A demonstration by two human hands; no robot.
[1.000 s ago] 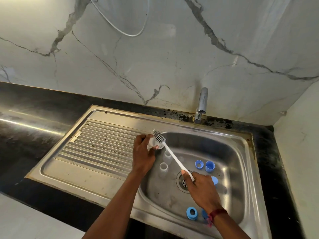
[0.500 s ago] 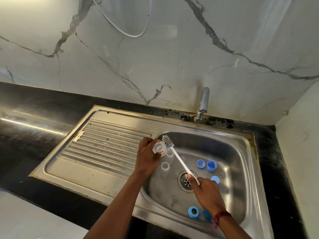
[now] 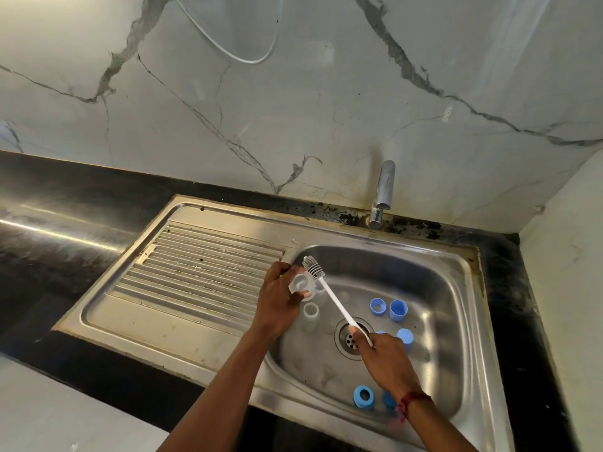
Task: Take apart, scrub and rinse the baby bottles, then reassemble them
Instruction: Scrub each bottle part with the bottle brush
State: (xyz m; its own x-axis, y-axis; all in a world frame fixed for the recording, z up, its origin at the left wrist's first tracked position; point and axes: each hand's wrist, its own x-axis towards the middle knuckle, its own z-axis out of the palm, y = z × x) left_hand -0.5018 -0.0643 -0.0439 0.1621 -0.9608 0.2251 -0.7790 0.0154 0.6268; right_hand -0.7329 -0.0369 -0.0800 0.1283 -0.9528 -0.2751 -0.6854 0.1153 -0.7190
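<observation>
The left hand point(image 3: 277, 301) grips a clear bottle piece point(image 3: 301, 284) above the sink point(image 3: 424, 265); the right hand point(image 3: 388, 360) grips the brush point(image 3: 329, 296), bristles just beside it. The right wrist half hides one blue ring point(image 3: 387, 398).

1. White brush point(image 3: 332, 298), and there, grey bristles point(image 3: 314, 266) far from the right hand point(image 3: 385, 357) gripping it.
2. Clear bottle part point(image 3: 301, 285) in the left hand point(image 3: 277, 301).
3. Blue caps point(image 3: 398, 309) just beyond the right grip.
4. Silver ribbed drainboard point(image 3: 202, 275) left of both grips; wall point(image 3: 293, 109) white, grey-veined.

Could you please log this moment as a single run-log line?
step: scrub | left hand: holds clear bottle part | right hand: holds brush by handle | sink: blue caps and rings loose
</observation>
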